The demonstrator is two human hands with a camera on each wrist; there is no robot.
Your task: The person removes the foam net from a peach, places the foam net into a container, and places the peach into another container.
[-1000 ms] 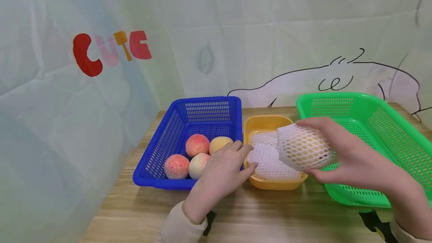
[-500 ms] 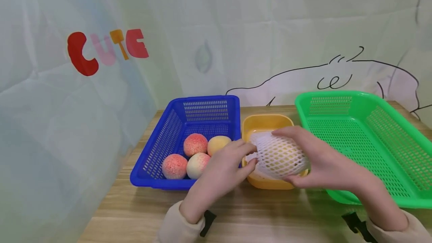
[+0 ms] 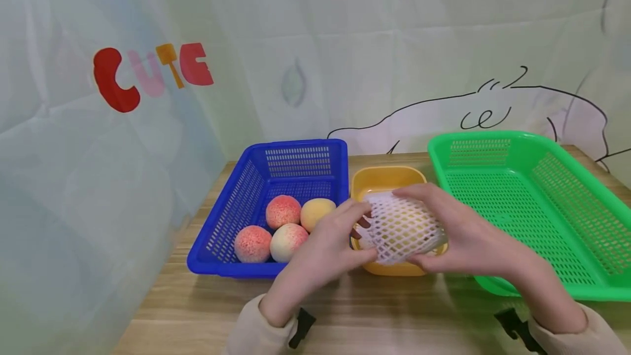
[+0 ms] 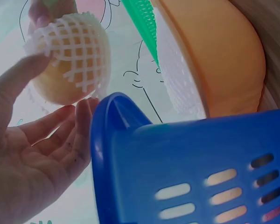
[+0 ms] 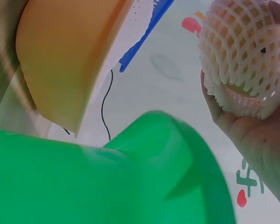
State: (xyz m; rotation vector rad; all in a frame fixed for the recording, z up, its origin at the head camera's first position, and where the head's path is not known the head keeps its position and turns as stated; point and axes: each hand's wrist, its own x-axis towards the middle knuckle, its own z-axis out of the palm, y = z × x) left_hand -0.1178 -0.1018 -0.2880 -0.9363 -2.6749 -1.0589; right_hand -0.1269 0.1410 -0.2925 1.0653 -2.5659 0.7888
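A yellow peach in a white foam net (image 3: 404, 229) is held between both hands over the small orange basin (image 3: 386, 175). My right hand (image 3: 465, 234) grips its right end, thumb below and fingers over the top. At the other end is my left hand (image 3: 335, 240), its thumb on the net and fingertips bent in against the fruit. Bare yellow skin shows there in the left wrist view, below the net. More white foam nets (image 4: 175, 70) lie in the basin, mostly hidden by the hands in the head view.
On the left a blue basket (image 3: 219, 223) holds several red, yellow and pale peaches (image 3: 283, 211). A green basket (image 3: 498, 196) stands on the right. All rest on a wooden table (image 3: 197, 311) before a printed cloth backdrop (image 3: 296, 43).
My right hand has carried the netted peach left and down over the basin, to the left hand. The left fingers have come onto its near end.
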